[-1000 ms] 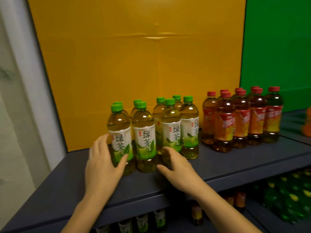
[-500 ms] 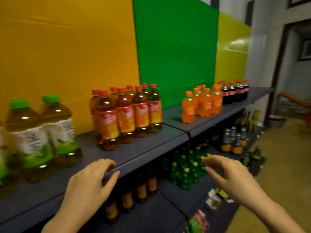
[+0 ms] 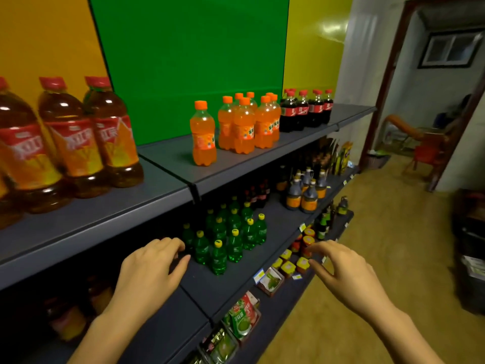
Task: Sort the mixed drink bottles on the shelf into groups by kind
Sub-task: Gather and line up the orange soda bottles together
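Head view. The top shelf, a grey deck backed by orange, green and yellow panels, carries the drinks in three groups. At its left end stand red-capped tea bottles with red-and-orange labels, packed close and upright. Near its middle, in front of the green panel, a lone orange soda bottle stands just apart from a tight cluster of orange soda bottles. At its right end, touching that cluster, are dark cola bottles with red caps. Both hands hang below the top shelf's front edge. The left hand is palm down, fingers loosely bent and close together, thumb out, and holds nothing; whether it touches the deck beneath cannot be told. The right hand is in the air, fingers spread and lightly curved, also holding nothing. One level under the top shelf stand small green soda bottles with yellow caps and dark sauce bottles with orange labels. Lower again are yellow-lidded jars and packets. Right of the top shelf's far end, a doorway opens onto a chair.
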{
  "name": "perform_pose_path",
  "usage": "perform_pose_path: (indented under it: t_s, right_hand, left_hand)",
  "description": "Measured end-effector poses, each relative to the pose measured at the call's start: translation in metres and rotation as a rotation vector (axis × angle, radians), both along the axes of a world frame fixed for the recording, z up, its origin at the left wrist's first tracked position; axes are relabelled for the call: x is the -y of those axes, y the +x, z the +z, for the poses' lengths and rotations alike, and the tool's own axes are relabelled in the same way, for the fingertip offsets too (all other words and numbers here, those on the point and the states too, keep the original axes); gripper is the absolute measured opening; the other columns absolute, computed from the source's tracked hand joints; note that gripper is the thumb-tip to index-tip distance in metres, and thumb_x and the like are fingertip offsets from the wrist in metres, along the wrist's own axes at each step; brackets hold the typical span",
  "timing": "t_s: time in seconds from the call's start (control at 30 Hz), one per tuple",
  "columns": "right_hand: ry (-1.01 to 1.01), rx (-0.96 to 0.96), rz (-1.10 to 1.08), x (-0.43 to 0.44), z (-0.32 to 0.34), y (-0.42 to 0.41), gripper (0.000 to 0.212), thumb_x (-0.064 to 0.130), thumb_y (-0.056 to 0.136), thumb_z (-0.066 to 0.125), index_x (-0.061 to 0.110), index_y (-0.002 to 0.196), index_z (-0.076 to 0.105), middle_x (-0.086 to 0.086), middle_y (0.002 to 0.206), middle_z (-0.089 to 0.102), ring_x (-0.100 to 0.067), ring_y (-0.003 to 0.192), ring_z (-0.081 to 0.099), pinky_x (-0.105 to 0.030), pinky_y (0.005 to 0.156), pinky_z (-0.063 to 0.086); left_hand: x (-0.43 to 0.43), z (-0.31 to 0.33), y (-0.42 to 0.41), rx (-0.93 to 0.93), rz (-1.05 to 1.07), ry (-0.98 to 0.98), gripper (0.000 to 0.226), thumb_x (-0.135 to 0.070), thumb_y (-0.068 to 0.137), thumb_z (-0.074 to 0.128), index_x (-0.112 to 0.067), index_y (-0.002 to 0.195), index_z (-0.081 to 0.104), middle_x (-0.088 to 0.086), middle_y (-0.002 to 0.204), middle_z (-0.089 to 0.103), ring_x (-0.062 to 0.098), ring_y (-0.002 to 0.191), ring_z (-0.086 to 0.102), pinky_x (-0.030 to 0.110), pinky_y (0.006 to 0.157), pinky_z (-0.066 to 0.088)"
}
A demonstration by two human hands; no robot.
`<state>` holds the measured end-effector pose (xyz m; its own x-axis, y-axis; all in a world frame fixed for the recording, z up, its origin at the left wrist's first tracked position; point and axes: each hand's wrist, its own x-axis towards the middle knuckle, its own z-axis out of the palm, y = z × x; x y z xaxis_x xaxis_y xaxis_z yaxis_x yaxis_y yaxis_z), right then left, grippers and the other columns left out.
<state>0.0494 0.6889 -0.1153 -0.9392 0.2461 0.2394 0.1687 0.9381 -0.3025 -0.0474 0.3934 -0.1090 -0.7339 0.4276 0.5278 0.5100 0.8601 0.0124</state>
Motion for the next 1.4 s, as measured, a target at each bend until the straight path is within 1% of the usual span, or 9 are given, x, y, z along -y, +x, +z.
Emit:
perform_pose_path:
  t_s: [0.07, 0.23, 0.53, 0.7, 0.83, 0.97, 1.1, 1.23, 1.4]
  right_hand:
    - [0.017, -0.001, 0.010, -0.021, -0.005, -0.023, 0.022, 0.038, 0.089, 0.050, 0.037, 0.111, 0.055, 0.020, 0.111, 0.059, -0.003, 0.104, 0.056, -0.021, 0.073, 0.046]
    - [0.039, -0.028, 0.038, -0.072, -0.001, -0.094, 0.026, 0.040, 0.090, 0.050, 0.035, 0.114, 0.054, 0.021, 0.112, 0.060, -0.001, 0.105, 0.057, -0.019, 0.074, 0.046]
    - [-0.076, -0.200, 0.252, -0.126, 0.046, -0.225, 0.028, 0.031, 0.088, 0.056, 0.025, 0.115, 0.058, 0.008, 0.106, 0.065, -0.009, 0.095, 0.062, -0.026, 0.077, 0.051]
    - [-0.189, -0.292, 0.432, -0.123, 0.064, -0.290, 0.034, 0.032, 0.088, 0.055, 0.023, 0.121, 0.053, 0.007, 0.109, 0.063, -0.009, 0.100, 0.060, -0.029, 0.086, 0.051]
    - [-0.284, -0.366, 0.544, -0.109, 0.074, -0.329, 0.040, 0.030, 0.088, 0.056, 0.020, 0.126, 0.049, 0.004, 0.119, 0.059, -0.008, 0.102, 0.056, -0.029, 0.090, 0.048]
    - [-0.354, -0.381, 0.636, -0.094, 0.077, -0.356, 0.057, 0.034, 0.087, 0.056, 0.018, 0.138, 0.034, 0.002, 0.135, 0.046, -0.011, 0.117, 0.050, -0.035, 0.098, 0.045]
    - [-0.411, -0.310, 0.716, -0.082, 0.072, -0.372, 0.075, 0.038, 0.088, 0.054, 0.016, 0.146, 0.013, -0.001, 0.150, 0.031, -0.017, 0.135, 0.035, -0.040, 0.110, 0.034]
    - [-0.482, -0.273, 0.742, -0.071, 0.070, -0.383, 0.080, 0.037, 0.087, 0.055, 0.015, 0.146, 0.006, -0.002, 0.144, 0.037, -0.018, 0.130, 0.037, -0.024, 0.100, 0.030]
    - [-0.446, -0.326, 0.740, -0.063, 0.068, -0.387, 0.078, 0.041, 0.085, 0.058, 0.012, 0.143, 0.015, -0.005, 0.139, 0.039, -0.019, 0.127, 0.035, -0.024, 0.101, 0.029]
  left_hand:
    - [-0.018, -0.003, -0.018, -0.035, 0.014, 0.000, 0.015, -0.036, 0.073, 0.061, -0.021, 0.077, 0.065, -0.009, 0.065, 0.062, 0.014, 0.060, 0.064, 0.024, 0.044, 0.045]
    - [-0.052, 0.007, -0.063, -0.096, 0.075, 0.069, 0.034, -0.042, 0.079, 0.041, -0.019, 0.079, 0.065, -0.008, 0.069, 0.064, 0.015, 0.063, 0.065, 0.026, 0.047, 0.048]
    - [-0.099, 0.058, -0.129, -0.273, 0.179, 0.181, 0.035, -0.039, 0.082, 0.042, -0.013, 0.088, 0.064, -0.001, 0.072, 0.063, 0.020, 0.063, 0.061, 0.027, 0.049, 0.044]
    - [-0.110, 0.067, -0.160, -0.201, 0.281, 0.195, 0.041, -0.046, 0.081, 0.042, -0.016, 0.106, 0.056, 0.002, 0.089, 0.062, 0.024, 0.077, 0.063, 0.032, 0.052, 0.049]
    - [-0.120, 0.070, -0.173, -0.141, 0.399, 0.248, 0.054, -0.049, 0.080, 0.061, -0.014, 0.119, 0.049, 0.006, 0.107, 0.059, 0.030, 0.081, 0.064, 0.034, 0.056, 0.048]
    - [-0.131, 0.072, -0.186, -0.024, 0.493, 0.388, 0.082, -0.056, 0.070, 0.062, -0.019, 0.137, 0.032, 0.002, 0.132, 0.049, 0.026, 0.107, 0.059, 0.044, 0.078, 0.053]
    - [-0.143, 0.074, -0.198, 0.073, 0.473, 0.555, 0.095, -0.066, 0.058, 0.057, -0.027, 0.139, 0.025, -0.006, 0.136, 0.048, 0.018, 0.114, 0.055, 0.044, 0.091, 0.049]
    - [-0.151, 0.077, -0.210, 0.117, 0.502, 0.631, 0.086, -0.061, 0.061, 0.064, -0.026, 0.133, 0.031, -0.003, 0.130, 0.054, 0.020, 0.115, 0.055, 0.039, 0.095, 0.045]
    - [-0.149, 0.078, -0.221, 0.141, 0.479, 0.719, 0.065, -0.045, 0.068, 0.071, -0.019, 0.119, 0.041, -0.002, 0.115, 0.059, 0.018, 0.103, 0.059, 0.036, 0.089, 0.048]
